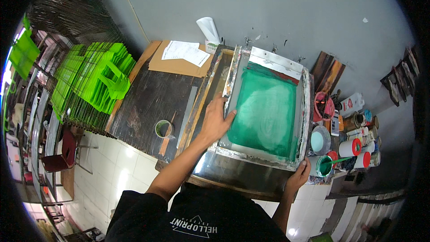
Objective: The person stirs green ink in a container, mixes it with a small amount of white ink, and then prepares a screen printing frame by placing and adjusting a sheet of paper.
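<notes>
Screen frame (251, 156): resting, slightly turned, above a unit with a polished metal front (228, 170), directly before the person. I find its green panel (268, 112) facing up, with a paler patch toward the middle.

Left hand (215, 120): on the left rail, thumb toward the panel, the other fingers lying along the outer side. I record these fingers as closed on the rail, in my judgement to steady that side while leaving the coated surface largely uncovered.

Right hand (298, 178): at the near right corner, fingers bent up against it. The underside is hidden from me, so I cannot tell whether they pinch the corner or merely press it. Placed diagonally from the left, this hand probably resists twisting.

Open jar (323, 172): just beyond the right hand, green inside, a green stick (342, 160) leaning out; I take the placement to be for easy reach.

Worktop (139, 101), left: a stained cup (164, 128) stands near a long metal strip (187, 116). Papers (181, 50) lie on brown cardboard (179, 68) at the far side, likely to keep them away from wet material.
</notes>
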